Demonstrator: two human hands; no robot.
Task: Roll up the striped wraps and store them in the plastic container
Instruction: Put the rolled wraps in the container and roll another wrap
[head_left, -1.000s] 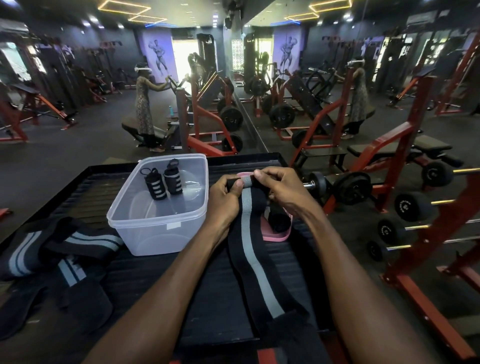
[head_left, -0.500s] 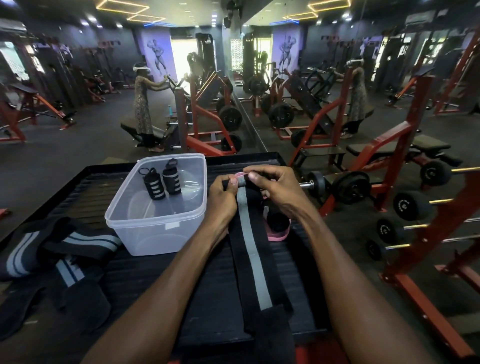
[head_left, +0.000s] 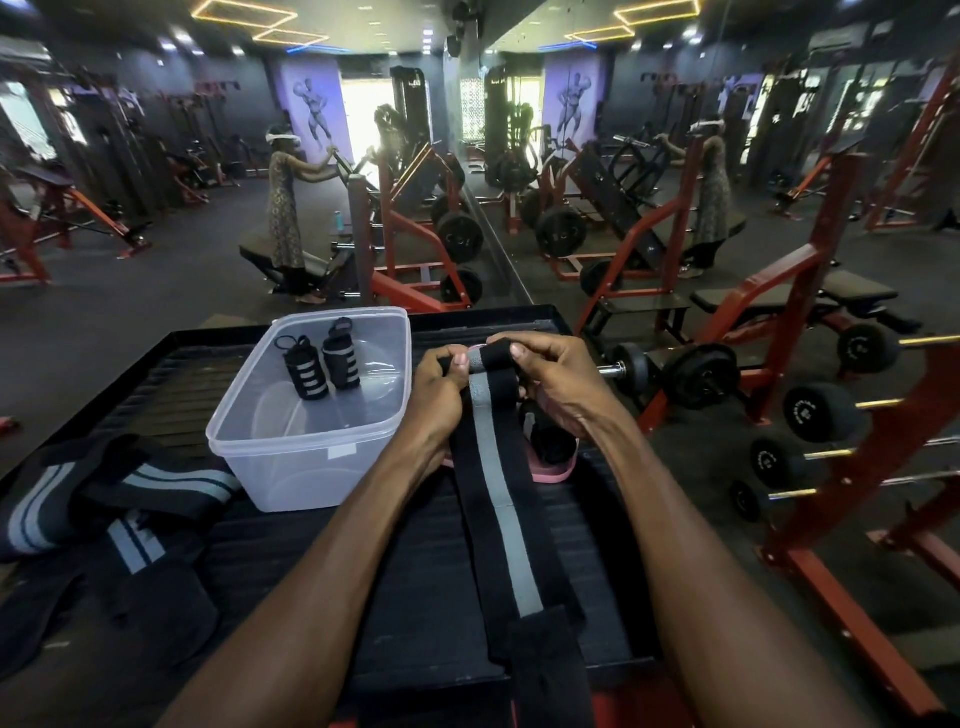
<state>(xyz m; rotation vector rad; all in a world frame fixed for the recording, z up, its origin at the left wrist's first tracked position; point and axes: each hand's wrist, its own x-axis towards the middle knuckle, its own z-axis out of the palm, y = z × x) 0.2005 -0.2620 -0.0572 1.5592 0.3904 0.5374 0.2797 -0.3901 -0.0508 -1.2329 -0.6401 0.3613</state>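
From my head camera, both my hands are raised together over the far edge of the counter (head_left: 363, 571), a black surface with ribbed slats and a raised rim. My left hand (head_left: 441, 395) pinches the left end of a small tight roll at the top of the wrap (head_left: 498, 499), thumb and fingers curled round the cloth. My right hand (head_left: 561, 379) grips the right end of that roll, fingers bent over it from above. The wrap is a long flat band of black woven elastic with one grey stripe down its middle; it hangs from the roll and lies toward me along the counter, ending in a plain black tab over the near edge.

Just left of my left hand stands the container (head_left: 311, 457), a clear, rounded-corner plastic tub with a thick lip. Inside it, toward the far end, two rolled wraps (head_left: 319, 371) stand upright side by side, black cylinders banded with grey stripes, each with a thin loop on top.

At the left of the counter lies a loose pile of wraps (head_left: 114, 499), soft black bands with pale stripes, folded over one another. Under my right hand sits a pink ring (head_left: 556, 467), smooth and rubbery-looking, partly hidden. Right of the counter stands a red steel rack (head_left: 857, 467) with round black dumbbells.
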